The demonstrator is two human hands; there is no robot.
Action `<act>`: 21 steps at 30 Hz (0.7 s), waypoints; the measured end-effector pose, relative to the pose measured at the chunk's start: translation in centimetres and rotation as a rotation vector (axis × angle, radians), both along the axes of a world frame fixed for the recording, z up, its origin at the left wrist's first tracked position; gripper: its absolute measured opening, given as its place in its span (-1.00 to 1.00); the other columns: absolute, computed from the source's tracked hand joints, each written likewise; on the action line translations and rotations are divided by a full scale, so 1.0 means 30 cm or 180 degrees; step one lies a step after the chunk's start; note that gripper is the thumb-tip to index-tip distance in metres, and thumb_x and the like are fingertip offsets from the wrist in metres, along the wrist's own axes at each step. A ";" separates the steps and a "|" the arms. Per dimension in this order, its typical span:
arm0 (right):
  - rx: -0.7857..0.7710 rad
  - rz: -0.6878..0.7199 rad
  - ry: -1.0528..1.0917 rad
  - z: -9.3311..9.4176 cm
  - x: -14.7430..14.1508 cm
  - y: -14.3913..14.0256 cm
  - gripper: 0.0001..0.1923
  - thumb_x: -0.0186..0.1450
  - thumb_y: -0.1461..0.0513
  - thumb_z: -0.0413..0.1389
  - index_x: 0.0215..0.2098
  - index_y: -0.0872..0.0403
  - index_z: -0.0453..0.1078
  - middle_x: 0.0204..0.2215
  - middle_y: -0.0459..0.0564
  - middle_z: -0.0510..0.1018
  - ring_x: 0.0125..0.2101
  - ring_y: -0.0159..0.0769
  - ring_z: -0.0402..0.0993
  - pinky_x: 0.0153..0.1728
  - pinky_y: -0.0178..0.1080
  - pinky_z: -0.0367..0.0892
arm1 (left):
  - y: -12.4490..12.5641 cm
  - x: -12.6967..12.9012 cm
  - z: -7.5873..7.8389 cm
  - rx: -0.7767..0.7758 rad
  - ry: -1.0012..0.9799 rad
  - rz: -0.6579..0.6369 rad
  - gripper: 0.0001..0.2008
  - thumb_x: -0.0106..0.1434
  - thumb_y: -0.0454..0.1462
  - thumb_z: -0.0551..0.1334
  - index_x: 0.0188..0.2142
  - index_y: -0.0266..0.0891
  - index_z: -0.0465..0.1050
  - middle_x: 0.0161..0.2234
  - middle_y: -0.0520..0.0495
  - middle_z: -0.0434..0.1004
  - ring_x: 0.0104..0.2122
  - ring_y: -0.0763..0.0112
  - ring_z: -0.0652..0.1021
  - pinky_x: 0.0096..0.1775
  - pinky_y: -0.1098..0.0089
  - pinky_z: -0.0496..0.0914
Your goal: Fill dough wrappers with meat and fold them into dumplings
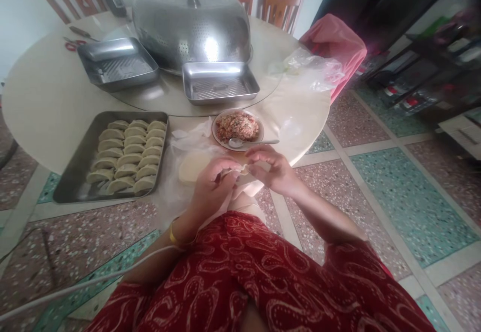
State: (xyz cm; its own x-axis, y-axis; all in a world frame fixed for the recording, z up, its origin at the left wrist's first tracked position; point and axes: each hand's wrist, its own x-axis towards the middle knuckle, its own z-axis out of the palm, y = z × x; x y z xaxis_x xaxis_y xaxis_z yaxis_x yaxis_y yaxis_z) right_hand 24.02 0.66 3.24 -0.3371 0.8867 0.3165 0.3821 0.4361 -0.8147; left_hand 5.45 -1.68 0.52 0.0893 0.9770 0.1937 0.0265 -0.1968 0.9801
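Note:
My left hand (210, 186) and my right hand (272, 169) meet at the table's near edge, both pinching a pale dumpling (237, 170) between their fingertips. Most of the dumpling is hidden by my fingers. Just left of my left hand lies a stack of round wrappers (191, 165) on clear plastic. Beyond my hands stands a plate of minced filling (236, 126) with a metal spoon (252, 143) resting on its rim. A metal tray (71, 184) to the left holds several folded dumplings (128, 156) in rows.
Two empty metal trays (116, 63) (220, 82) sit further back before a large perforated steel dome cover (191, 23). A crumpled plastic bag (308, 68) lies at the table's right edge by a pink-draped chair (338, 43). Wooden chairs stand behind; terrazzo floor stretches right.

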 end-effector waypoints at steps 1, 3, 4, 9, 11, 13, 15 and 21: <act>0.0058 -0.0027 -0.0002 0.002 -0.002 0.002 -0.93 0.26 0.27 0.18 -0.39 -0.02 0.47 -0.21 -0.08 0.56 -0.13 -0.26 0.54 -0.02 0.00 0.46 | -0.001 0.000 -0.001 0.0013 0.0002 -0.0018 -0.90 0.24 -0.26 0.23 -0.28 -0.22 0.50 -0.16 -0.06 0.54 -0.42 0.52 0.55 -0.41 0.51 0.48; 0.0154 -0.0044 -0.0016 0.006 -0.007 0.004 -0.93 0.26 0.27 0.18 -0.38 -0.02 0.48 -0.22 -0.07 0.57 -0.12 -0.25 0.53 0.00 0.01 0.44 | -0.003 0.002 0.001 -0.0014 -0.0020 -0.0039 -0.91 0.23 -0.26 0.23 -0.30 -0.23 0.49 -0.18 -0.06 0.53 -0.44 0.52 0.55 -0.43 0.51 0.48; 0.0173 -0.0038 -0.0023 0.007 -0.010 0.005 -0.94 0.26 0.27 0.18 -0.37 -0.02 0.48 -0.22 -0.07 0.58 -0.12 -0.24 0.53 0.00 0.01 0.44 | -0.003 0.003 0.004 -0.0045 -0.0036 -0.0050 -0.91 0.23 -0.26 0.24 -0.31 -0.23 0.48 -0.19 -0.05 0.53 -0.45 0.53 0.54 -0.43 0.51 0.48; 0.0193 0.0045 -0.0046 0.008 -0.020 0.001 -0.92 0.29 0.27 0.15 -0.31 -0.04 0.50 -0.20 -0.08 0.58 -0.10 -0.25 0.53 -0.01 -0.02 0.46 | -0.002 0.007 0.015 -0.0338 -0.0142 -0.0061 -0.92 0.18 -0.26 0.26 -0.33 -0.23 0.46 -0.28 -0.01 0.56 -0.50 0.54 0.53 -0.45 0.52 0.47; 0.0225 0.0046 -0.0054 0.007 -0.023 -0.003 -0.90 0.29 0.28 0.15 -0.30 -0.05 0.50 -0.19 -0.08 0.58 -0.08 -0.26 0.53 0.00 -0.02 0.45 | -0.002 0.009 0.015 -0.0401 -0.0211 -0.0013 -0.91 0.16 -0.26 0.28 -0.33 -0.22 0.45 -0.28 0.00 0.57 -0.51 0.55 0.52 -0.45 0.52 0.47; 0.0289 0.0036 -0.0034 0.004 -0.025 -0.008 -0.88 0.29 0.29 0.14 -0.29 -0.05 0.50 -0.18 -0.09 0.58 -0.07 -0.27 0.52 0.01 -0.03 0.45 | -0.003 0.011 0.015 -0.0404 -0.0272 0.0037 -0.90 0.15 -0.26 0.29 -0.33 -0.22 0.45 -0.31 0.02 0.56 -0.51 0.55 0.52 -0.45 0.53 0.47; 0.0384 0.0052 0.0005 0.002 -0.026 -0.012 -0.87 0.29 0.30 0.14 -0.27 -0.06 0.50 -0.17 -0.09 0.57 -0.07 -0.27 0.52 0.00 -0.04 0.46 | -0.004 0.014 0.017 -0.0429 -0.0293 0.0064 -0.91 0.15 -0.26 0.29 -0.33 -0.21 0.44 -0.37 0.04 0.56 -0.51 0.54 0.53 -0.45 0.54 0.47; 0.0508 0.0209 0.0017 -0.004 -0.019 -0.014 -0.81 0.30 0.33 0.12 -0.22 -0.10 0.48 -0.12 -0.11 0.54 -0.02 -0.29 0.49 0.01 -0.07 0.46 | -0.008 0.020 0.030 -0.0441 -0.0332 0.0131 -0.91 0.12 -0.27 0.30 -0.37 -0.21 0.42 -0.35 0.04 0.56 -0.50 0.53 0.53 -0.46 0.53 0.47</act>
State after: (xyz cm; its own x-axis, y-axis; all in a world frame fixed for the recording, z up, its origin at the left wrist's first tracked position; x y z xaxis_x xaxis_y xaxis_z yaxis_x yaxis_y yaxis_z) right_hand 23.44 0.24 3.11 -0.3907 0.8011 0.4534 0.3445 0.5841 -0.7350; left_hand 6.07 -1.92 1.41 0.0351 0.9974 0.0630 -0.0715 -0.0604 0.9956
